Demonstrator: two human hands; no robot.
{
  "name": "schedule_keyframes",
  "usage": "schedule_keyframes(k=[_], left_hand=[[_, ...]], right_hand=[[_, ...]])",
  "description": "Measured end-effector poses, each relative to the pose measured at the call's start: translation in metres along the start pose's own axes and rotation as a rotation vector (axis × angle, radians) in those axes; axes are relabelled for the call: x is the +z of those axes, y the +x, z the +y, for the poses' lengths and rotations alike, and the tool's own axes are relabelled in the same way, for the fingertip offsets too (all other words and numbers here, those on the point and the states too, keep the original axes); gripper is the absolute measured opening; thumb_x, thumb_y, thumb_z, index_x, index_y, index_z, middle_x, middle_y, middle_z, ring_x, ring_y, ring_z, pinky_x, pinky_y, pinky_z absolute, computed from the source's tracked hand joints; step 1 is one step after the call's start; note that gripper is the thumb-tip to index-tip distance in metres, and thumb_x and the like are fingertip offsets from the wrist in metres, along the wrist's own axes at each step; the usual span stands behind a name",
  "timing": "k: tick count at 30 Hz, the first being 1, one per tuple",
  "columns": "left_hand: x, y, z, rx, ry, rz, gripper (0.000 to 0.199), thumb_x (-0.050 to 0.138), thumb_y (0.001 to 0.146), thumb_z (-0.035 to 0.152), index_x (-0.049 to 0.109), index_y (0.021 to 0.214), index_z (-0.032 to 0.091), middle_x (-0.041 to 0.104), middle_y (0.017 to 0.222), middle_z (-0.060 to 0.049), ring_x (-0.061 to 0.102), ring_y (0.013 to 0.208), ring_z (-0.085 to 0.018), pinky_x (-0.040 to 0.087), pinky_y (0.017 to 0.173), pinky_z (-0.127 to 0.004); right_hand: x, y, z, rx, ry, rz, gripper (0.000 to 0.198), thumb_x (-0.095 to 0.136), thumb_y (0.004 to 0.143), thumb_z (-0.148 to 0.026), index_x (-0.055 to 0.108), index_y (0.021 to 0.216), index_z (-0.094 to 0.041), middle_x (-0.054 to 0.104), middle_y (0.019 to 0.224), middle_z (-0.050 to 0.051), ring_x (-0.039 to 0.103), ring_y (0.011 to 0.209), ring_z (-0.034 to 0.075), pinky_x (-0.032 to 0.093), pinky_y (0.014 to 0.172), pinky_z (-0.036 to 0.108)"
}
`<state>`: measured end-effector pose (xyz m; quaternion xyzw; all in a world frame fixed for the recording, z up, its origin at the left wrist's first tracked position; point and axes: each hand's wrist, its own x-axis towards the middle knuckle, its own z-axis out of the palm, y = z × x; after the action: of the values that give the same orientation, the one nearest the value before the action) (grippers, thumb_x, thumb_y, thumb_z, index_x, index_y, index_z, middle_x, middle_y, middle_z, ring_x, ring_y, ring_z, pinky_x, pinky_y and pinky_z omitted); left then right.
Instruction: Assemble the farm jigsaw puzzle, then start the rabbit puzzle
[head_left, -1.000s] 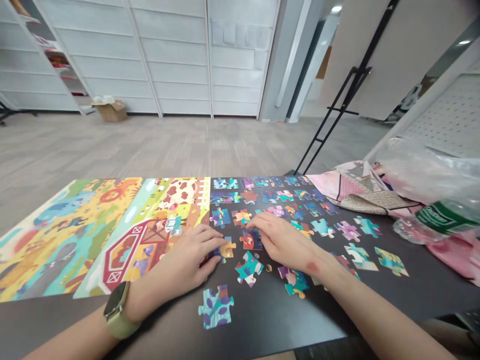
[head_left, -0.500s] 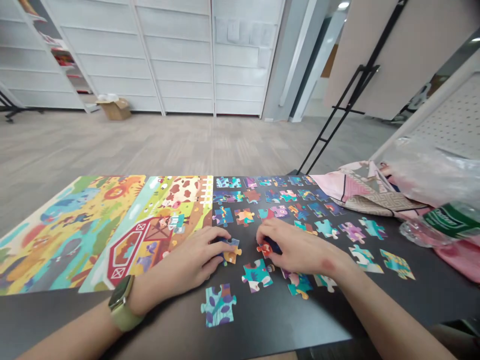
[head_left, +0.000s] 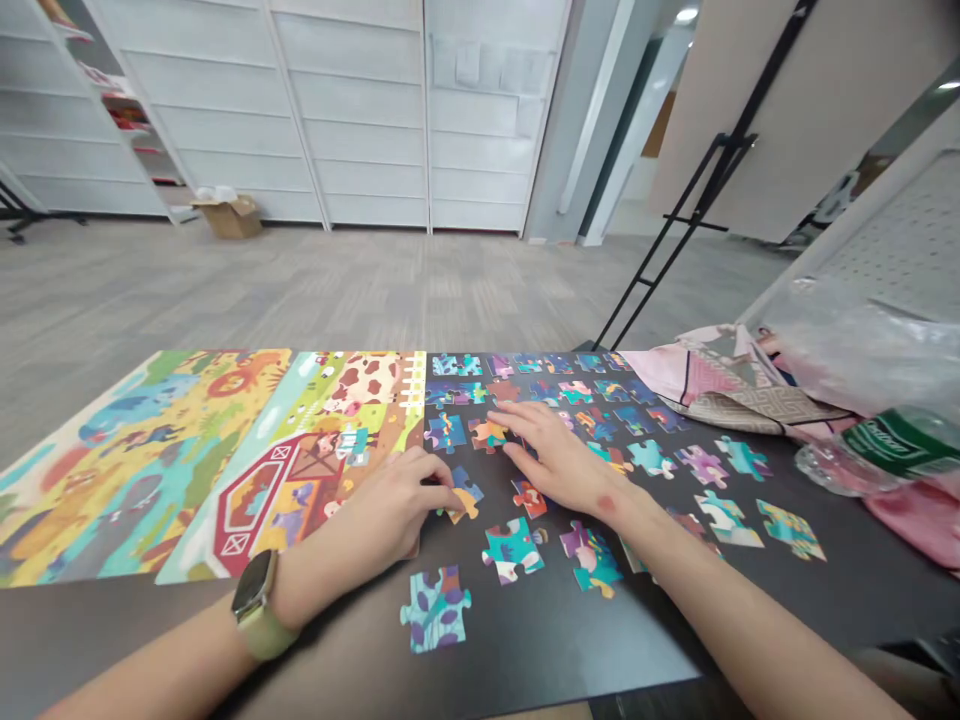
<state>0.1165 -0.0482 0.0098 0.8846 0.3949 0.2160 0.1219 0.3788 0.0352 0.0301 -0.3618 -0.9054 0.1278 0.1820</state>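
My left hand [head_left: 405, 497] has its fingers curled onto the edge of a blue and orange puzzle piece [head_left: 466, 492] on the table. My right hand [head_left: 559, 455] stretches forward, palm down and fingers apart, with its fingertips at an orange and teal puzzle piece [head_left: 484, 436]. Below that hand lies a red puzzle piece [head_left: 529, 498], let go. Closer to me are a teal piece with white [head_left: 513, 550], a purple and teal piece [head_left: 591, 560] and a light blue piece with purple leaves [head_left: 436, 610].
Several more puzzle pieces lie in rows at the back and right of the dark table [head_left: 555, 650]. Two picture sheets, a farm scene [head_left: 300, 470] and an animal scene [head_left: 142, 460], cover the left. A plastic bottle [head_left: 885, 445] and pink fabric [head_left: 667, 375] occupy the right side.
My right hand has released the red piece and moved forward and left, its fingers spreading. The blue and orange piece has turned slightly at my left hand.
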Motion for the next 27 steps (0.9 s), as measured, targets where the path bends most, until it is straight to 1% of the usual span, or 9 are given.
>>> schedule_keyframes(k=[2, 4, 6, 9, 13, 16, 20, 24, 27], left_hand=[[-0.002, 0.000, 0.002, -0.002, -0.015, 0.010, 0.048, 0.045, 0.084, -0.006, 0.076, 0.100, 0.026, 0.068, 0.104, -0.004, 0.062, 0.092, -0.022, 0.049, 0.079, -0.035], [-0.007, 0.001, 0.007, -0.013, -0.039, -0.001, 0.041, 0.047, 0.088, -0.001, 0.076, 0.102, 0.025, 0.070, 0.109, -0.004, 0.064, 0.097, -0.022, 0.050, 0.084, -0.038], [-0.012, 0.001, 0.014, -0.024, -0.067, -0.024, 0.031, 0.053, 0.090, 0.008, 0.074, 0.107, 0.025, 0.070, 0.116, -0.005, 0.065, 0.105, -0.024, 0.050, 0.091, -0.041], [-0.016, 0.001, 0.019, -0.033, -0.089, -0.032, 0.026, 0.062, 0.087, 0.015, 0.071, 0.110, 0.023, 0.068, 0.127, -0.008, 0.064, 0.116, -0.028, 0.049, 0.100, -0.046], [-0.012, 0.000, 0.017, -0.041, -0.093, -0.019, 0.013, 0.059, 0.095, 0.018, 0.069, 0.101, 0.023, 0.068, 0.131, -0.009, 0.064, 0.119, -0.028, 0.050, 0.100, -0.046], [-0.008, 0.000, 0.013, -0.033, -0.089, -0.010, 0.019, 0.051, 0.099, 0.015, 0.068, 0.098, 0.023, 0.069, 0.129, -0.008, 0.066, 0.117, -0.026, 0.051, 0.098, -0.045], [-0.009, 0.001, 0.013, -0.025, -0.113, 0.013, 0.022, 0.049, 0.097, 0.010, 0.067, 0.100, 0.022, 0.067, 0.126, -0.009, 0.065, 0.115, -0.026, 0.052, 0.097, -0.044], [-0.011, 0.002, 0.014, -0.042, -0.199, 0.032, 0.021, 0.052, 0.094, 0.008, 0.065, 0.102, 0.022, 0.063, 0.121, -0.007, 0.064, 0.110, -0.022, 0.054, 0.095, -0.039], [-0.010, 0.003, 0.012, -0.068, -0.249, 0.041, 0.020, 0.055, 0.093, 0.008, 0.061, 0.105, 0.023, 0.062, 0.118, -0.006, 0.063, 0.111, -0.021, 0.053, 0.095, -0.038]], right_hand=[[0.010, 0.005, 0.000, 0.009, 0.008, -0.030, 0.038, 0.055, 0.097, -0.017, 0.062, 0.134, -0.019, 0.059, 0.145, 0.014, 0.049, 0.138, 0.031, 0.040, 0.113, 0.058], [0.014, 0.008, -0.001, 0.016, 0.033, -0.037, 0.032, 0.059, 0.094, -0.016, 0.066, 0.125, -0.020, 0.067, 0.135, 0.013, 0.056, 0.130, 0.031, 0.044, 0.109, 0.057], [0.013, 0.009, -0.004, 0.012, 0.076, -0.013, 0.032, 0.064, 0.089, -0.013, 0.066, 0.120, -0.021, 0.071, 0.124, 0.011, 0.062, 0.120, 0.029, 0.048, 0.105, 0.053], [0.007, 0.008, -0.009, 0.026, 0.149, 0.018, 0.040, 0.068, 0.082, -0.009, 0.063, 0.121, -0.020, 0.071, 0.120, 0.010, 0.065, 0.112, 0.026, 0.052, 0.099, 0.046], [0.002, 0.008, -0.016, 0.043, 0.196, 0.008, 0.039, 0.067, 0.083, -0.008, 0.062, 0.120, -0.018, 0.069, 0.117, 0.010, 0.066, 0.107, 0.024, 0.053, 0.093, 0.041], [0.001, 0.008, -0.018, 0.032, 0.207, -0.018, 0.036, 0.067, 0.084, -0.007, 0.063, 0.118, -0.018, 0.069, 0.118, 0.010, 0.065, 0.109, 0.024, 0.053, 0.095, 0.042], [0.000, 0.007, -0.015, -0.013, 0.253, -0.034, 0.037, 0.064, 0.085, -0.005, 0.062, 0.119, -0.020, 0.068, 0.121, 0.009, 0.063, 0.114, 0.023, 0.051, 0.099, 0.042], [-0.001, 0.005, -0.014, 0.003, 0.317, 0.010, 0.036, 0.056, 0.086, -0.001, 0.064, 0.115, -0.021, 0.065, 0.115, 0.007, 0.066, 0.098, 0.018, 0.056, 0.087, 0.035], [-0.004, 0.004, -0.016, 0.047, 0.443, 0.060, 0.028, 0.053, 0.089, -0.006, 0.065, 0.110, -0.021, 0.066, 0.110, 0.006, 0.067, 0.096, 0.017, 0.057, 0.082, 0.032]])
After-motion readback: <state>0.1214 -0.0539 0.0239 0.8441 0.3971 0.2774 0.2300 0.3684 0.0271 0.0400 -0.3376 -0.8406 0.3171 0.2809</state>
